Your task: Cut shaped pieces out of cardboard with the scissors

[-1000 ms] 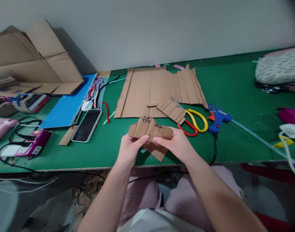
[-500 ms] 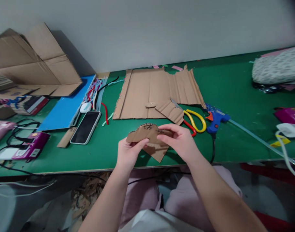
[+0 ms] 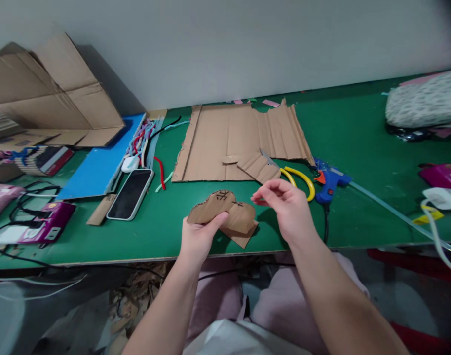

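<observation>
My left hand [image 3: 198, 235] grips a cut brown cardboard piece [image 3: 225, 211] with black pen marks, holding it by its left edge just above the green table's [image 3: 358, 148] front edge. A second cardboard scrap lies under it. My right hand [image 3: 286, 207] hovers to the right of the piece, off it, fingers loosely curled and apart, with nothing in them. Behind the right hand lie scissors with yellow and red handles [image 3: 301, 180] and a blue glue gun [image 3: 331, 183].
A large flat cardboard sheet [image 3: 229, 138] lies behind with small offcuts on it. A phone [image 3: 131, 193], a blue sheet [image 3: 99, 162], cords, pink devices [image 3: 44, 222] and a folded cardboard box [image 3: 51, 93] fill the left. A patterned bag [image 3: 425, 106] sits at far right.
My right hand has let go of the cardboard piece and lifted away to the right. The left hand keeps its hold and the piece has tilted down slightly.
</observation>
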`<state>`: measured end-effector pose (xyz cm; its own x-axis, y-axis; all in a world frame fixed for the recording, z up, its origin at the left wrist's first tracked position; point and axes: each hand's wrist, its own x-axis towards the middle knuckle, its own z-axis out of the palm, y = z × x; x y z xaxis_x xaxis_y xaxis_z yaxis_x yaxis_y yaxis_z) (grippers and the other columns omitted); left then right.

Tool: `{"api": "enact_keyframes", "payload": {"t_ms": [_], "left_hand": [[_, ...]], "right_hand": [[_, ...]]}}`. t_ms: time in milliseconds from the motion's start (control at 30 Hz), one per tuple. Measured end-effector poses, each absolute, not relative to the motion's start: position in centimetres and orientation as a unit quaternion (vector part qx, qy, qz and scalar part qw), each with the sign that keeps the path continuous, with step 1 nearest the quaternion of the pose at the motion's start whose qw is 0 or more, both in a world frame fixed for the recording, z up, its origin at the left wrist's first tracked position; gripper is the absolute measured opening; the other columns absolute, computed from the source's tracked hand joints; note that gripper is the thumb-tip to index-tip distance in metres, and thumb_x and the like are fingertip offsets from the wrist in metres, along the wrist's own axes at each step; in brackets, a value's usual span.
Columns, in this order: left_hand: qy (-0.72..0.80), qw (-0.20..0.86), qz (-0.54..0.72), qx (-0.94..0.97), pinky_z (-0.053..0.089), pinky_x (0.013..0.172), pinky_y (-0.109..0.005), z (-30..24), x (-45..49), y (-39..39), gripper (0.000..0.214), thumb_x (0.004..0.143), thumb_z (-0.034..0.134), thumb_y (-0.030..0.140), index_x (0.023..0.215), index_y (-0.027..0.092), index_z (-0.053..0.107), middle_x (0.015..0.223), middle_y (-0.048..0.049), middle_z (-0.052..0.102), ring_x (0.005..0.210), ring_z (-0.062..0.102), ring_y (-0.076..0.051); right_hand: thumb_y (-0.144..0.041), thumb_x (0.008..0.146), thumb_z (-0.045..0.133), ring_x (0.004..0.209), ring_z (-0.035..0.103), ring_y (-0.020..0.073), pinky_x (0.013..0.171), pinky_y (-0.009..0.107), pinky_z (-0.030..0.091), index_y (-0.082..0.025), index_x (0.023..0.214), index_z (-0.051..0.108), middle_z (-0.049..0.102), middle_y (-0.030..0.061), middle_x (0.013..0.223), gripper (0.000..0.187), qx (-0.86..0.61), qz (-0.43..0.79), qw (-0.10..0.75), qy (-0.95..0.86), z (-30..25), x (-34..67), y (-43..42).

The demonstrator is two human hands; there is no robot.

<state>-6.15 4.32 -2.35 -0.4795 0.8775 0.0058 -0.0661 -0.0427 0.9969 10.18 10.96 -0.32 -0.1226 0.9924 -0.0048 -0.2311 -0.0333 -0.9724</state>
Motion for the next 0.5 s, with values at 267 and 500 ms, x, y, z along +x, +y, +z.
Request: {"api": "enact_keyframes", "payload": {"t_ms": [267, 500], "left_hand": [[0.558, 0.397, 0.661, 0.308, 0.055, 0.069, -0.026, -2.1, -5.8, 4.7, 0.04, 0.063, 0.08, 0.019, 0.101, 0.018, 0.069, 0.094, -0.0037, 0.074, 0.085, 0.069, -0.019], [0.542, 0.482, 0.598, 0.342, 0.053, 0.083, -0.031, -1.6, -5.8, 4.6, 0.034, 0.064, 0.079, 0.022, 0.095, 0.013, 0.071, 0.096, -0.0093, 0.074, 0.09, 0.069, -0.023]], "right_hand": [[-0.038, 0.071, 0.072, 0.075, 0.064, 0.0153, 0.065, 0.026, 0.051, -0.021, 0.094, 0.066, 0.069, 0.0004, 0.081, 0.029, -0.385, 0.646, 0.35, -0.559, -0.5, 9.2, 10.5], [-0.032, 0.07, 0.071, 0.067, 0.056, 0.0145, 0.061, 0.026, 0.046, -0.018, 0.076, 0.063, 0.061, -0.0018, 0.071, 0.017, -0.42, 0.619, 0.34, -0.57, -1.1, 8.6, 9.9]]}}
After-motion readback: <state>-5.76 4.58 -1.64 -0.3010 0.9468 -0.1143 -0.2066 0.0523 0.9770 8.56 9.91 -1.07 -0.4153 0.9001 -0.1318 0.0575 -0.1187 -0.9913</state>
